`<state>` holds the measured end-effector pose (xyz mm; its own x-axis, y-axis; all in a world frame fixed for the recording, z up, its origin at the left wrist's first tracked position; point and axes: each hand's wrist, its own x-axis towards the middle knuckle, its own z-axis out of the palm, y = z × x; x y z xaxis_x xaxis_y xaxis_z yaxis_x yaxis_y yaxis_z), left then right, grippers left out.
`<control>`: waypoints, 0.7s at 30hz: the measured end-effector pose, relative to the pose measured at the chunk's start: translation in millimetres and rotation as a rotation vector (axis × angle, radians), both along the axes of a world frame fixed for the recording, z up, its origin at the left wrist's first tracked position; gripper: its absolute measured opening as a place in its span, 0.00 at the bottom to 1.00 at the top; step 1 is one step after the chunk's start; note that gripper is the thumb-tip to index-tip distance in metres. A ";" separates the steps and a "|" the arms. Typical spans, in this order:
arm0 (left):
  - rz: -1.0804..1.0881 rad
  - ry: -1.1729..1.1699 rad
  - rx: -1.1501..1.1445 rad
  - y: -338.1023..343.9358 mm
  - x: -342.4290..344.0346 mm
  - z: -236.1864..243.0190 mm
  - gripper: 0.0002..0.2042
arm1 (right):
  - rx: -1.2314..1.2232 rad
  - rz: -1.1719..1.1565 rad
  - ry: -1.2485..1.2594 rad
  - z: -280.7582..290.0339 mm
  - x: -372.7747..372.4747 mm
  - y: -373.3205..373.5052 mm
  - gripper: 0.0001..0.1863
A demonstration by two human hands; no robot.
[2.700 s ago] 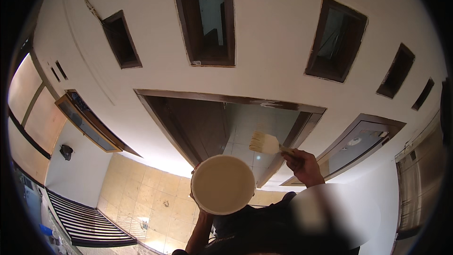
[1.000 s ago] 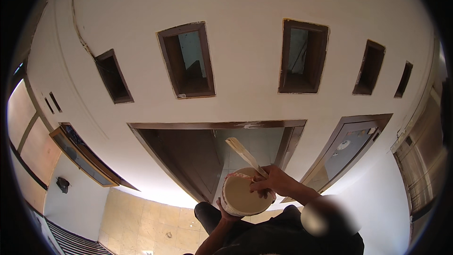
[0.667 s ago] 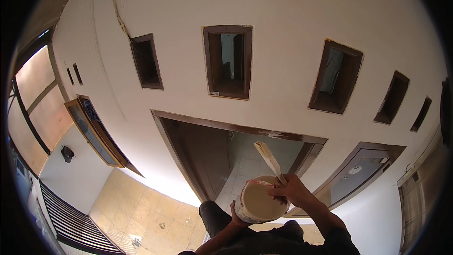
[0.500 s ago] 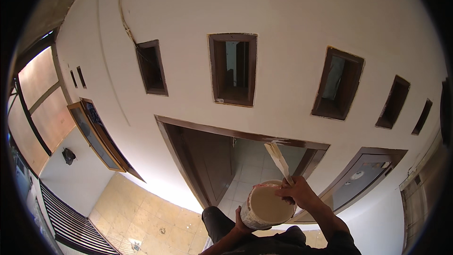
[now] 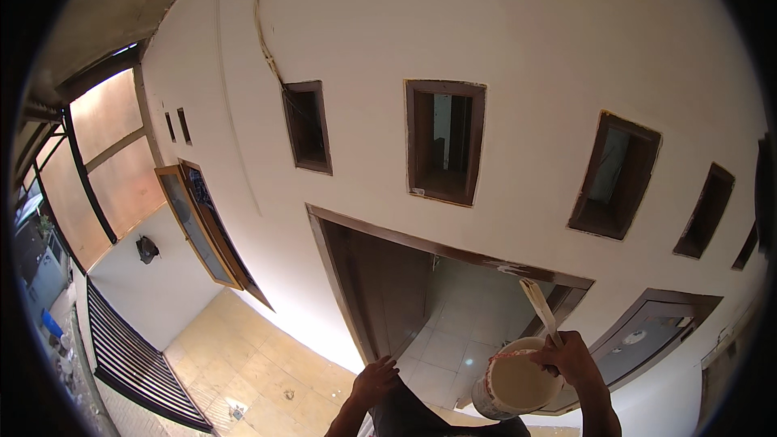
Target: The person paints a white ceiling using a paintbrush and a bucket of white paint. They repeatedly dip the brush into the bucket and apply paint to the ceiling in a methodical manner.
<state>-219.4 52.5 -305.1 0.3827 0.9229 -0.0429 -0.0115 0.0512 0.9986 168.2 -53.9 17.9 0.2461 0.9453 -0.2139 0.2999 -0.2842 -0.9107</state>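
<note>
My right hand (image 5: 571,358) is closed around a pale, paint-crusted paintbrush (image 5: 541,307), its head pointing up and to the left. Right beside that hand is a tub of off-white paint (image 5: 518,384), tilted, with red marks along its rim; the right fingers overlap its edge. What bears the tub is hidden, and I cannot tell whether the right hand also grips it. My left hand (image 5: 376,380) rests on my dark-trousered knee, fingers loosely out and holding nothing. Above the brush, a dark brown door frame (image 5: 453,249) shows a whitish smear on its top beam.
Small brown-framed openings (image 5: 446,142) line the white wall (image 5: 364,40) above the doorway. A brown door (image 5: 376,275) stands ajar. To the left are an open window (image 5: 198,231), a black slatted gate (image 5: 146,364) and tan floor tiles (image 5: 251,364) far below. Another framed window (image 5: 647,336) is at right.
My left hand has let go of the tub's side and moved left onto my knee. Tub, brush and right hand have shifted right and down in view, as the whole scene has swung that way.
</note>
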 end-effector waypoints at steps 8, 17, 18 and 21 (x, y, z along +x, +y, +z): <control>0.575 -0.230 -0.374 -35.1 -2.4 9.5 0.18 | 0.001 -0.110 0.080 -9.8 28.1 -16.2 0.15; 0.455 0.607 0.250 -55.8 51.7 -12.6 0.22 | 0.032 -0.068 0.222 -30.7 63.5 -29.1 0.15; 0.422 0.626 0.296 -58.0 59.4 -14.3 0.22 | 0.020 -0.061 0.244 -29.0 64.8 -30.8 0.15; 0.154 0.759 0.215 -57.2 96.5 12.2 0.22 | -0.002 -0.048 0.214 -23.6 72.5 -39.9 0.15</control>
